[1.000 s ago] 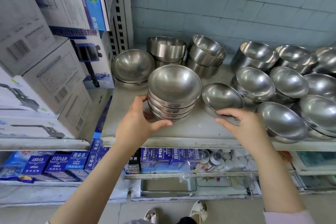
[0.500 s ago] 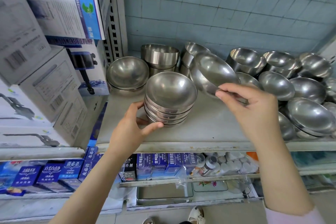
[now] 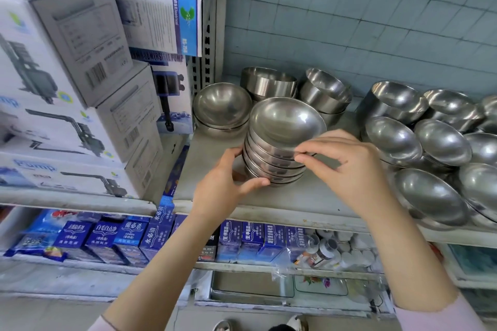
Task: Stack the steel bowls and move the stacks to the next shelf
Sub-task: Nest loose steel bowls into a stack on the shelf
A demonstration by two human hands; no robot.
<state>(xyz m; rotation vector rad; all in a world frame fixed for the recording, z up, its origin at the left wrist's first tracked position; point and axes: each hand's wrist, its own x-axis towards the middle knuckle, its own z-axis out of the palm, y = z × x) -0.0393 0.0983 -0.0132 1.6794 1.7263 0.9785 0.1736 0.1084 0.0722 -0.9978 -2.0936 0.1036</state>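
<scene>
A stack of several shallow steel bowls [image 3: 279, 142] stands near the front of the grey shelf [image 3: 304, 199]. The top bowl [image 3: 286, 121] sits slightly tilted on the stack. My left hand [image 3: 223, 183] cups the stack's lower left side, thumb across its base. My right hand [image 3: 349, 166] pinches the rim of the top bowl at its right front. More loose steel bowls [image 3: 441, 140] crowd the shelf's right side, and another low stack [image 3: 220, 107] sits behind to the left.
Deeper steel pots [image 3: 269, 83] stand at the back against the tiled wall. White pump boxes [image 3: 80, 83] fill the shelf to the left past a slotted upright [image 3: 209, 35]. Blue small cartons [image 3: 129, 236] and bottles line the shelf below.
My right hand carried the lifted bowl leftward and set it on top of the stack, which is one bowl taller. My left hand stayed on the stack's side.
</scene>
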